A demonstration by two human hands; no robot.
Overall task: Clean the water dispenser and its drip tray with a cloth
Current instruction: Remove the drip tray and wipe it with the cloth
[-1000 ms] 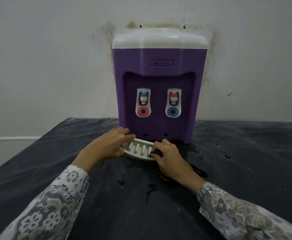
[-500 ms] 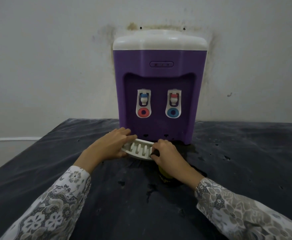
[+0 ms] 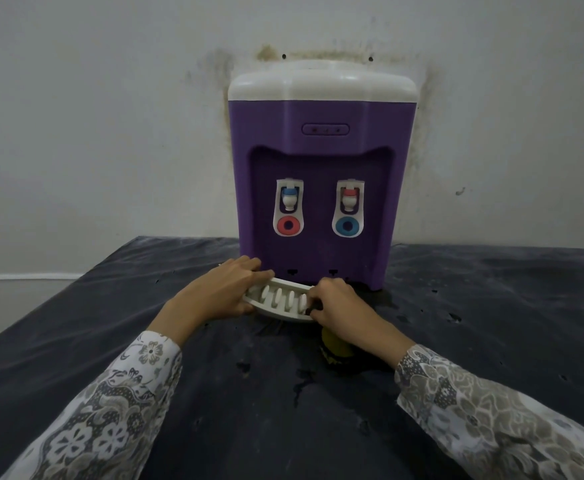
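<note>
Both hands are on the job here: the left hand (image 3: pixel 223 294) grips the left end of the white slotted plastic drip tray (image 3: pixel 278 304), fingers curled over its far edge and thumb underneath, while the right hand (image 3: pixel 344 304) clamps the tray's right end, fingertips hooked over the rim. The tray sits at the foot of the purple plastic water dispenser with the white top (image 3: pixel 321 174), tilted with its near edge dipping toward the table (image 3: pixel 491 323), and its far edge right up against the dispenser's base; whether it is seated in there, I cannot tell. The dispenser stands at twelve o'clock from the hands, back against the stained white wall (image 3: pixel 93 116), showing two white taps: the blue-capped tap over a red ring (image 3: pixel 289 211) at the left, the red-capped tap over a blue ring (image 3: pixel 348 211) at the right. Down at five o'clock from the tray, a crumpled yellow cloth (image 3: pixel 334 346) lies on the dark, spotted table, partly tucked under the right wrist. Patterned grey-and-white floral sleeves (image 3: pixel 110 410) cover both forearms, coming in from seven and five o'clock.
</note>
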